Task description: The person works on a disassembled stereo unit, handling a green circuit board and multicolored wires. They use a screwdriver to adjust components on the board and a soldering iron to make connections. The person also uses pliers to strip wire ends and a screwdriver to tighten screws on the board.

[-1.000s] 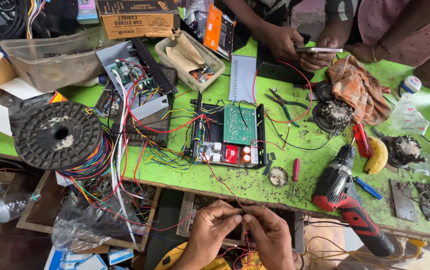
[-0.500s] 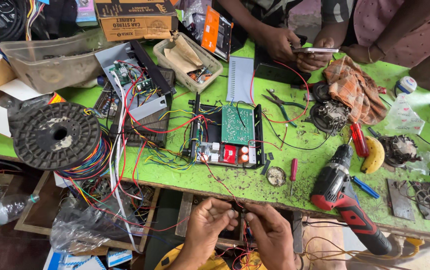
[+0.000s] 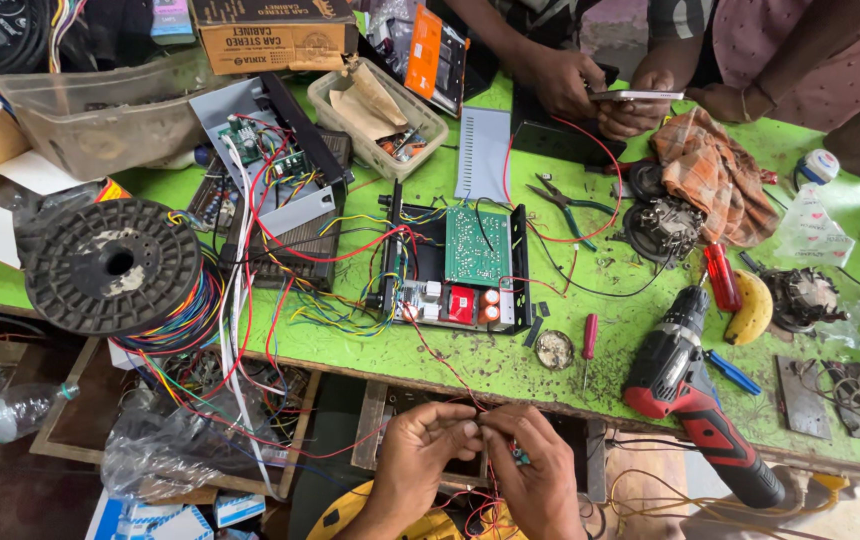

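Red wire [image 3: 450, 372] between left hand [image 3: 428, 452], right hand [image 3: 533, 470].

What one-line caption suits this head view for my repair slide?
Both hands, left hand and right hand, pinch thin wires below a cluttered green workbench.

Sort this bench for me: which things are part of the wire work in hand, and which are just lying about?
In hand:
left hand and right hand, pinching thin red wires
open amplifier chassis those wires run up to

Lying about:
red cordless drill
banana
red screwdriver
black wire spool
pliers
checked cloth
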Motion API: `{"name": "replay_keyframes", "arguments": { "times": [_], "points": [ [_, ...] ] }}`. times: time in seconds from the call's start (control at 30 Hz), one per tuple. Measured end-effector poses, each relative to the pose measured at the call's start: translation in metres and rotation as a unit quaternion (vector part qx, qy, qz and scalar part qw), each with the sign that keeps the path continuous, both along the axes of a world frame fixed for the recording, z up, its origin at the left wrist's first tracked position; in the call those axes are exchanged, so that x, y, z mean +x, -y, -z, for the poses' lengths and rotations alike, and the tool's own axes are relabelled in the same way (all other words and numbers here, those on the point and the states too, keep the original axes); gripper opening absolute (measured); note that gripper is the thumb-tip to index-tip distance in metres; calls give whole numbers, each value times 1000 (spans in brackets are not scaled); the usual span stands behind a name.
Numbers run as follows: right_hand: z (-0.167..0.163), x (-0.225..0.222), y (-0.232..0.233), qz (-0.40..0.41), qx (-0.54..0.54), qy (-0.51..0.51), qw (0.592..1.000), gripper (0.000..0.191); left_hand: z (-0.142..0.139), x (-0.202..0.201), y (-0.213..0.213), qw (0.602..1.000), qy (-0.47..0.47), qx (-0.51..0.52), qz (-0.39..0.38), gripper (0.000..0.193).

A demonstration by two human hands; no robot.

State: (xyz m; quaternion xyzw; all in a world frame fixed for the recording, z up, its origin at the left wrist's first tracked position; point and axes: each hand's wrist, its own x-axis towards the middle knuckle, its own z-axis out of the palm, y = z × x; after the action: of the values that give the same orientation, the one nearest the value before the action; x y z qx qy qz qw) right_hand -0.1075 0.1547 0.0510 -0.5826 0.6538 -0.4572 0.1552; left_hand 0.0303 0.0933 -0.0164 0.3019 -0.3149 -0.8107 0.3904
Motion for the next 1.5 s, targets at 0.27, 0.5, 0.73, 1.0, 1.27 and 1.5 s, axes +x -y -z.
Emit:
{"name": "replay_keyframes", "arguments": {
  "times": [0.27,0.5,0.73,1.0,1.27,1.5],
  "points": [
    [1,4,3,-12,-1,-66,998,23,3,-2,0,999,-7,32,-12,27],
    [-6,5,1,-30,2,-71,997,25,7,8,-3,1000,23,7,15,27],
    [-7,4,-1,-19,35,25,999,33,10,23,-3,995,-77,-6,58,24],
    [-6,5,-2,-84,-7,-73,994,32,10,29,-2,993,-74,59,66,24],
    [1,12,3,-84,-52,-82,992,25,6,34,4,989,-59,105,82,22],
    [15,13,-2,-76,-56,-16,995,19,5,38,1,993,-66,65,76,15]
  ]
}}
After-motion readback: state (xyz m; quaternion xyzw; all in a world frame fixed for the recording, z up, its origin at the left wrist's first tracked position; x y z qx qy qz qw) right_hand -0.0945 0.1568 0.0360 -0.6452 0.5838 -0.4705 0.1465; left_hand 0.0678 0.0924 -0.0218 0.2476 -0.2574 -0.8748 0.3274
